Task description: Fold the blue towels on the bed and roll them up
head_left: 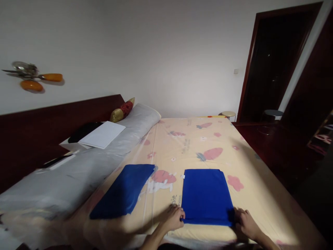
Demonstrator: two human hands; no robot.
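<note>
A bright blue folded cloth (206,196) lies flat on the bed in front of me, with a small white tag at its far left edge. My left hand (174,218) pinches its near left corner, fingers curled. At the near right corner my right hand (244,222) is closed on the cloth's edge, its fingertips partly in shadow. Off to the left, a second, darker blue folded cloth (123,192) rests on the bed, touched by neither hand.
The bed sheet (187,142) is pale yellow with carrots and flowers. A grey covered bolster (104,166) runs along the headboard (52,128); a white flat box (102,135) and a red-gold cushion (123,110) rest there. Stools (229,114) stand beyond the bed, near a dark doorway (275,62).
</note>
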